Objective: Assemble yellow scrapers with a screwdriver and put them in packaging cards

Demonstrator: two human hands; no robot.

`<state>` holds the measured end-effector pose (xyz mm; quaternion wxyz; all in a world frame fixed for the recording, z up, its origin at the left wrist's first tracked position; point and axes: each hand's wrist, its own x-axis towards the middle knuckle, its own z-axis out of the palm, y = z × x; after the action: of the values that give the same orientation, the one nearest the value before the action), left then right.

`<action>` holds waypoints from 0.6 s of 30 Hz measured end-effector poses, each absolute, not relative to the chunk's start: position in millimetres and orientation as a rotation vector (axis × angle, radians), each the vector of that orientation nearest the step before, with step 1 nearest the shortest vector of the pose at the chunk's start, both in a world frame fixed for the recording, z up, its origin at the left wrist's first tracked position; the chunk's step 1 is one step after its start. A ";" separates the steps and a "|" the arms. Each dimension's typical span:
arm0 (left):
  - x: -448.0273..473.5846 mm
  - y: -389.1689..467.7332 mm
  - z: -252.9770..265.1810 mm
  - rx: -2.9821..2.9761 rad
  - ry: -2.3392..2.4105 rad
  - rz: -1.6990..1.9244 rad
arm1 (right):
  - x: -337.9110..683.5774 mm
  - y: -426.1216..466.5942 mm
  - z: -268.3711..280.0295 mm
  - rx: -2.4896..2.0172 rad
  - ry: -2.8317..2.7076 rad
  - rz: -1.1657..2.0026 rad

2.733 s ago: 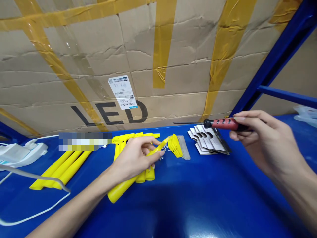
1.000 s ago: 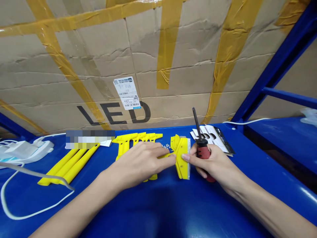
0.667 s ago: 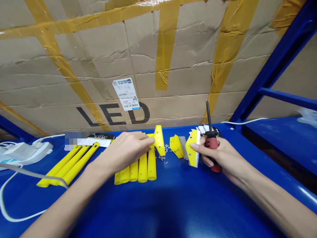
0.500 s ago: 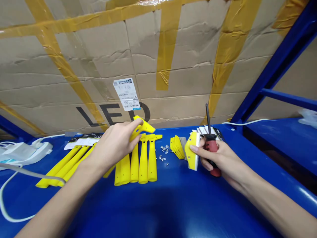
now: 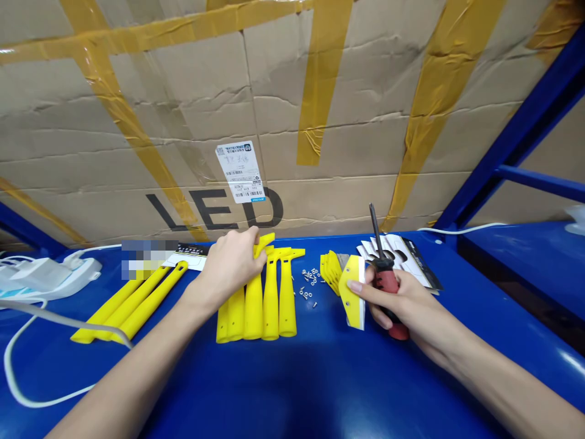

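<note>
My left hand (image 5: 231,259) is closed on a yellow scraper handle (image 5: 265,242); only its flat head shows past my fingers, the rest being hidden behind hand and forearm. Right beneath it lies a row of several more yellow scraper handles (image 5: 269,305), tube ends towards me. My right hand (image 5: 411,299) grips two things at once. A screwdriver (image 5: 387,283) with a red and black grip points tip up in the palm, while thumb and fingers pinch a yellow scraper head plate (image 5: 351,296) with a pale blade along its right edge.
Small screws and nuts (image 5: 308,283) lie scattered between my hands. A stack of yellow plates (image 5: 331,268) is beside them. Printed cards (image 5: 418,259) lie behind my right hand. Carded yellow scrapers (image 5: 150,292), a white power strip (image 5: 73,277) and cables are left. A cardboard box (image 5: 192,134) stands behind.
My left hand has lowered the scraper handle towards the row and turned it, so less of its head shows. My right hand has dropped slightly, the plate now facing me more.
</note>
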<state>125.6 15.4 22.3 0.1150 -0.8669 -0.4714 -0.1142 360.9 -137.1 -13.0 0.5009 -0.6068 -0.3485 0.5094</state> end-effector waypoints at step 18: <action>179.8 -48.2 18.5 -3.808 -1.533 -1.009 | 359.5 -137.8 -14.2 -1.362 -0.996 1.251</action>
<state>179.8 -48.2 18.5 -0.5167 -0.7712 -0.3106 -0.2044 359.5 -137.8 -14.2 0.4975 -0.5626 -0.4113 0.5165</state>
